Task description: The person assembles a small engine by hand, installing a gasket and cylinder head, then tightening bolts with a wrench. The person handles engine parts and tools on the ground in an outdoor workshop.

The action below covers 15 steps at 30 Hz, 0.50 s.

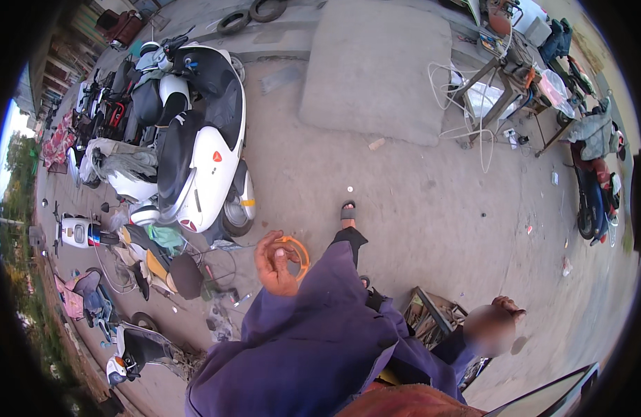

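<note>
At the middle left, my left hand (275, 265) is raised with its fingers curled round an orange ring (304, 254). The ring looks flat and round with a wide hole, and its exact kind does not show. My right hand (506, 310) is out to the lower right, at the end of a purple sleeve. Its visible fingers are bent inward. A blurred patch covers the rest of it, so anything inside the hand is hidden. Below and to the left of that hand lies an open box (431, 309) with long pieces in it.
A large white scooter (212, 167) stands at the left, with more scooters and bags behind it. Tools and cables (223, 278) lie on the ground nearby. At the far right stands a cluttered workbench (497, 83) with a pale hose. A grey mat (376, 69) covers the ground ahead.
</note>
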### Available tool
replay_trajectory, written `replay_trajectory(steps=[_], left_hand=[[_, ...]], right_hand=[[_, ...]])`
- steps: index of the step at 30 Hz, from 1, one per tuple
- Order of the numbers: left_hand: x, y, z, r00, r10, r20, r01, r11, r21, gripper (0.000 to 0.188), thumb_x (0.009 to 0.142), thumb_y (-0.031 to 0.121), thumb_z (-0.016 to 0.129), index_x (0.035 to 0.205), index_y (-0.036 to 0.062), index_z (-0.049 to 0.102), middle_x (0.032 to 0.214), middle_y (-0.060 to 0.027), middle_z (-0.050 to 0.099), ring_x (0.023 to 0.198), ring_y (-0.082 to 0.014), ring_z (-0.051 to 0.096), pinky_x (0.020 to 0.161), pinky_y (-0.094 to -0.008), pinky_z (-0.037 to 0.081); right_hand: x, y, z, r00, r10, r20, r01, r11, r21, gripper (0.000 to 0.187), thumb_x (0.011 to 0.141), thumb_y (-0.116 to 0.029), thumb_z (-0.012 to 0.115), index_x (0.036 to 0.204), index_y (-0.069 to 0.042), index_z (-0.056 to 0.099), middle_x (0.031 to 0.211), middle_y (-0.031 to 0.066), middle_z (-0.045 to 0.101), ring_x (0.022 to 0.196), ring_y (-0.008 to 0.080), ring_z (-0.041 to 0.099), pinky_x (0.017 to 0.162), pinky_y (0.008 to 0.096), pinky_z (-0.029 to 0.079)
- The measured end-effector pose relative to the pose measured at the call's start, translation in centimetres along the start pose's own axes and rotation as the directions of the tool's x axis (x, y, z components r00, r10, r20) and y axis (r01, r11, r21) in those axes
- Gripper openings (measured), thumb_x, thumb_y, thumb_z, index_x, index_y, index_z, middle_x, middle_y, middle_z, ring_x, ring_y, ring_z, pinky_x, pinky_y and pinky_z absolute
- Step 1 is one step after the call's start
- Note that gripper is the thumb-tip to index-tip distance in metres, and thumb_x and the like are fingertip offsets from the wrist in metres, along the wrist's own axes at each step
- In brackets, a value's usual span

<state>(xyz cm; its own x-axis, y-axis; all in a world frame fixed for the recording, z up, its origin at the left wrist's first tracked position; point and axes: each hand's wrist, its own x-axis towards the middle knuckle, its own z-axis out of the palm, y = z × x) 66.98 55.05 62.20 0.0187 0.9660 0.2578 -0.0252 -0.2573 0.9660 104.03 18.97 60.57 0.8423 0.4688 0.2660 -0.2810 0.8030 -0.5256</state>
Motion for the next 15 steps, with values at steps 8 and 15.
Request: replay_trajectory(steps=[8,15], left_hand=[[12.6,-3.4,8.0,0.999,-0.030,-0.021,0.029,0.999,-0.025,0.034,0.101,0.004,0.047,0.135,0.0015,0.045,0.127,-0.0201,0.055,0.084,-0.0162,0.060,0.060,-0.0272,0.056],[26.4,-5.0,11.7,0.996,0.071,-0.045,-0.070,0.997,0.039,0.033,0.102,0.008,0.048,0.134,0.0009,0.046,0.126,-0.0206,0.055,0.083,-0.0162,0.060,0.059,-0.0276,0.056]], right_hand=[[13.8,9.1,2.8,0.998,-0.046,0.039,0.047,0.998,-0.044,0.027,0.100,-0.020,0.053,0.121,-0.005,0.061,0.117,0.0068,0.063,0.110,0.0166,0.056,0.100,0.0314,0.044],[24.5,15.9,3.3,0.994,-0.080,-0.070,0.058,0.963,-0.263,0.025,0.102,-0.023,0.052,0.116,-0.005,0.061,0.110,0.0080,0.064,0.103,0.0161,0.057,0.096,0.0327,0.045]])
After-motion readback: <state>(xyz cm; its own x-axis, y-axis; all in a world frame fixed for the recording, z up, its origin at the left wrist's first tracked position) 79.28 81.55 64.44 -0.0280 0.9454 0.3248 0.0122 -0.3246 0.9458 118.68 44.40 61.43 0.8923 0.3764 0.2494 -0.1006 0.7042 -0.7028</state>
